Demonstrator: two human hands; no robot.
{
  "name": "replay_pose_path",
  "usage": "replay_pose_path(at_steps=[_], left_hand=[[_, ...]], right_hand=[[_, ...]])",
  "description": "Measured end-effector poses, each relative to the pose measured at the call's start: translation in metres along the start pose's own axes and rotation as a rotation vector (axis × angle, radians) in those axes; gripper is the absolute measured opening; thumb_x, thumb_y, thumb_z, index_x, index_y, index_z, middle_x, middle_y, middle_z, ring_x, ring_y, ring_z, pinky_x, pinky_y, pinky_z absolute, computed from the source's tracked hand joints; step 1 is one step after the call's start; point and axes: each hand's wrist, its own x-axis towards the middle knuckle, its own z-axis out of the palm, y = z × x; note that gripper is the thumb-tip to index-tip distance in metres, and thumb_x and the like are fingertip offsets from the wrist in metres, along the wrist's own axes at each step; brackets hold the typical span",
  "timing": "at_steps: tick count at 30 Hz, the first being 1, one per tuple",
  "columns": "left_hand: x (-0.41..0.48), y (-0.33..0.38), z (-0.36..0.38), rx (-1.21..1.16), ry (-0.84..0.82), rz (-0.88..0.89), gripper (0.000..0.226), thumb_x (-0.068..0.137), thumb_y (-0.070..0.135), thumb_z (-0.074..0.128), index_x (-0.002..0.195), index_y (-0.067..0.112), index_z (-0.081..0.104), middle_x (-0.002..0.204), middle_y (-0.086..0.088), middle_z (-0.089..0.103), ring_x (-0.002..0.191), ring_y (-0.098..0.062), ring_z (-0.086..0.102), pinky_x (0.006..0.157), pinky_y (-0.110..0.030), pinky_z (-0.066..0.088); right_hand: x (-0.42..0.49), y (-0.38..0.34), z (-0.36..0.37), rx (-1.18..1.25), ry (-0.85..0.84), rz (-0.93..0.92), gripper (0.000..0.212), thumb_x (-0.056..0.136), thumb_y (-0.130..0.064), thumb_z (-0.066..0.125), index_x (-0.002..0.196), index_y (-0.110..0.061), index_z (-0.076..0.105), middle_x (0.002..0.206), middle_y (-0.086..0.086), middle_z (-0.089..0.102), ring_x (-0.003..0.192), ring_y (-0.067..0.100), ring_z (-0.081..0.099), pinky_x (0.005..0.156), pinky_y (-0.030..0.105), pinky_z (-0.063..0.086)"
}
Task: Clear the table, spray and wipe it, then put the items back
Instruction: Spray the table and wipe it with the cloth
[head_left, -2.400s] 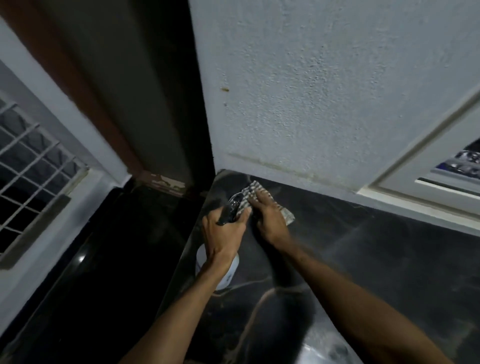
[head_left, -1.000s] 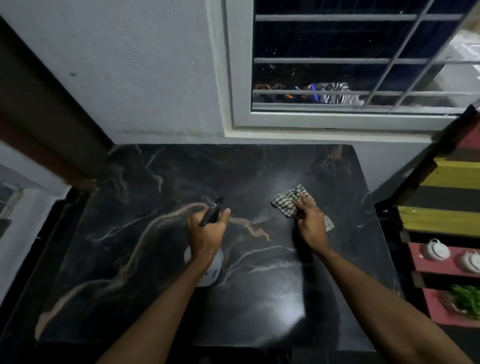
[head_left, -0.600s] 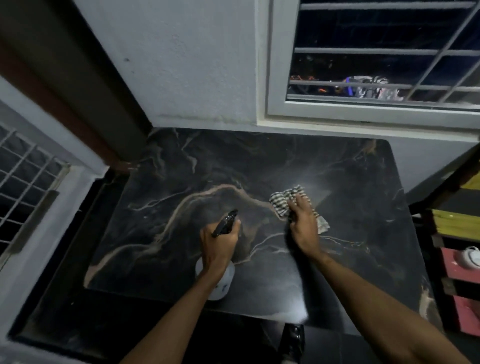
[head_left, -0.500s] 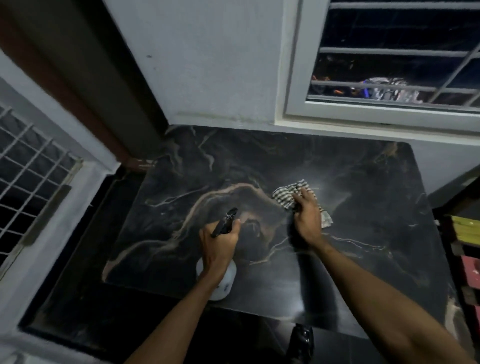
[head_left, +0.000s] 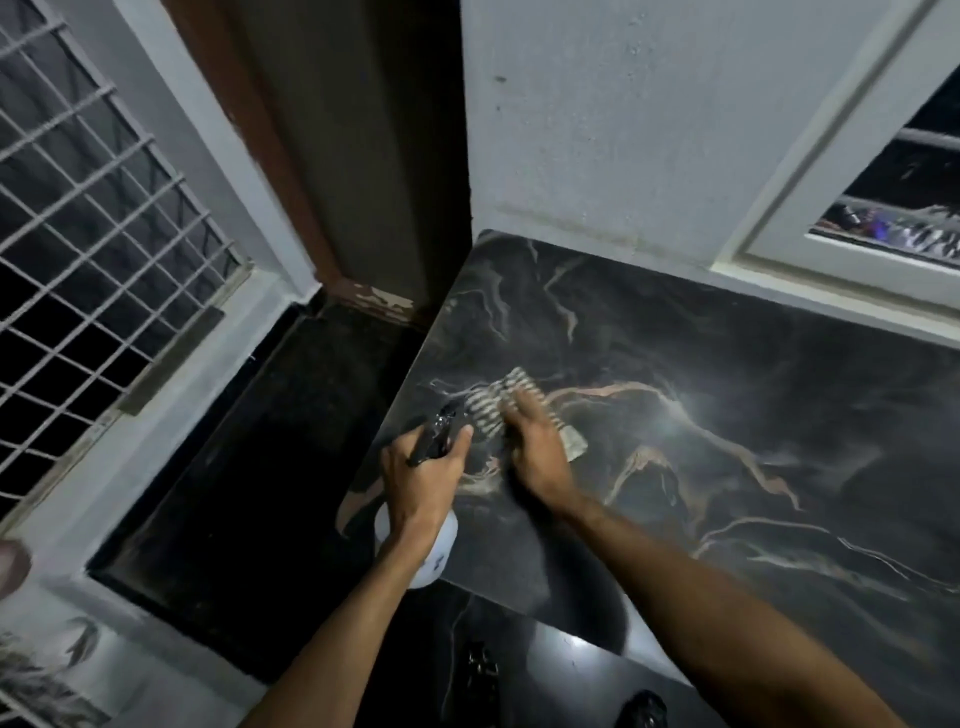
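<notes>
Fingers of right hand press flat on cloth, now moved from middle to left edge of worktop; left hand grips spray bottle; wiping continues.

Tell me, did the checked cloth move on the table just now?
Yes. The checked cloth under the right hand slid left; it now lies close to the left edge of the table, not mid-table.

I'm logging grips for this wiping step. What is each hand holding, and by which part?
The left hand grips the spray bottle by its neck, under the black trigger head. The right hand presses flat on top of the checked cloth.
</notes>
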Motion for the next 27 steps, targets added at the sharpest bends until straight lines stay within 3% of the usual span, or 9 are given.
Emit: replay_pose_path(at_steps=[2,6,9,11,15,17,21,23,27], left_hand=[[0.003,-0.009,-0.013,0.008,0.018,-0.002,0.04,0.081,0.029,0.082,0.052,0.019,0.057,0.049,0.01,0.057,0.052,-0.015,0.062,0.056,-0.023,0.041],[0.004,-0.028,-0.032,0.063,0.065,-0.024,0.03,0.081,0.029,0.082,0.061,0.01,0.07,0.062,-0.002,0.071,0.064,-0.025,0.068,0.065,-0.031,0.05],[-0.007,-0.024,-0.035,0.076,0.061,0.003,0.028,0.08,0.025,0.083,0.061,0.01,0.07,0.06,-0.006,0.07,0.061,-0.025,0.068,0.056,-0.025,0.038],[-0.015,-0.02,-0.032,0.074,0.031,-0.008,0.033,0.079,0.025,0.084,0.057,0.01,0.065,0.056,-0.006,0.066,0.058,-0.026,0.066,0.057,-0.024,0.034],[-0.042,0.001,-0.008,-0.001,-0.064,-0.01,0.045,0.079,0.026,0.083,0.049,0.015,0.051,0.046,0.007,0.052,0.047,-0.008,0.053,0.054,-0.024,0.035],[-0.065,0.019,0.013,-0.029,-0.11,0.044,0.049,0.08,0.026,0.081,0.047,0.018,0.045,0.043,0.007,0.047,0.044,-0.007,0.051,0.049,-0.013,0.031],[-0.117,0.051,0.06,-0.013,-0.238,0.088,0.053,0.081,0.027,0.082,0.048,0.014,0.042,0.043,0.002,0.044,0.043,-0.008,0.047,0.048,-0.025,0.03],[-0.139,0.063,0.08,-0.009,-0.283,0.123,0.054,0.083,0.025,0.081,0.048,0.015,0.041,0.043,0.003,0.043,0.044,-0.013,0.046,0.05,-0.028,0.029],[-0.195,0.092,0.122,-0.011,-0.37,0.175,0.058,0.082,0.025,0.081,0.047,0.021,0.036,0.043,0.004,0.042,0.043,-0.012,0.046,0.051,-0.028,0.035]], right_hand=[[0.003,-0.024,0.019,0.015,-0.067,-0.153,0.062,0.081,0.001,0.05,0.142,-0.012,0.055,0.16,0.011,0.036,0.15,0.024,0.027,0.125,0.037,0.02],[0.031,-0.047,0.037,0.052,0.04,0.056,0.059,0.08,0.003,0.054,0.137,-0.008,0.058,0.156,0.017,0.04,0.148,0.033,0.031,0.126,0.038,0.017],[-0.016,-0.068,0.048,-0.003,-0.167,-0.218,0.071,0.075,0.006,0.057,0.143,-0.016,0.053,0.158,0.009,0.038,0.15,0.024,0.03,0.124,0.039,0.022],[-0.047,-0.041,0.028,0.01,-0.194,-0.259,0.081,0.071,0.008,0.052,0.147,-0.02,0.048,0.162,0.004,0.033,0.152,0.019,0.024,0.126,0.032,0.017],[-0.088,0.06,-0.059,0.037,0.206,0.172,0.068,0.076,-0.008,0.046,0.143,-0.013,0.053,0.159,0.011,0.036,0.149,0.026,0.03,0.125,0.042,0.019],[-0.117,0.092,-0.087,0.064,0.32,0.346,0.065,0.075,-0.007,0.047,0.139,-0.009,0.056,0.155,0.013,0.041,0.146,0.033,0.035,0.123,0.045,0.023],[-0.186,0.076,-0.066,0.014,0.148,0.082,0.063,0.082,0.006,0.058,0.142,-0.014,0.055,0.158,0.008,0.039,0.149,0.024,0.031,0.124,0.035,0.022],[-0.21,0.089,-0.079,-0.007,0.165,-0.002,0.066,0.079,0.009,0.058,0.14,-0.016,0.057,0.157,0.006,0.04,0.148,0.02,0.031,0.123,0.032,0.022],[-0.263,0.172,-0.146,0.085,0.47,0.449,0.069,0.071,0.001,0.047,0.137,-0.014,0.059,0.155,0.008,0.041,0.147,0.03,0.035,0.124,0.039,0.022]])
